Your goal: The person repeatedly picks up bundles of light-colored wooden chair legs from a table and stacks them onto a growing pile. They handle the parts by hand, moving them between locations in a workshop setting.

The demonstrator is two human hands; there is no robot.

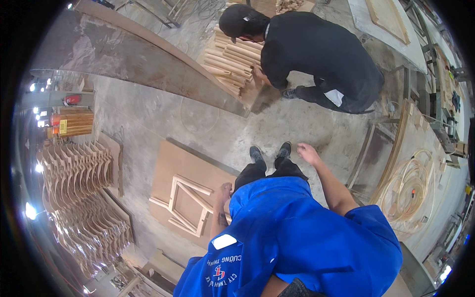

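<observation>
Wooden frame [185, 205] rests flat on board [170, 163] for support; my left hand [223, 190] grips its corner, right hand [308, 152] open, empty.

Even daylight, sharp centre. Lamp glare at 9 o'clock rim, soft shadow under the crouching person [316, 54] at 12. Heavy fisheye bend, black vignette all round.

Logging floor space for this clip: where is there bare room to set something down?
Bare concrete lies between the flat board under the wooden frame and the co-worker's pile of slats, and again right of the shoes toward the leaning panels. The stacked curved parts and coiled hose crowd the edges.
</observation>
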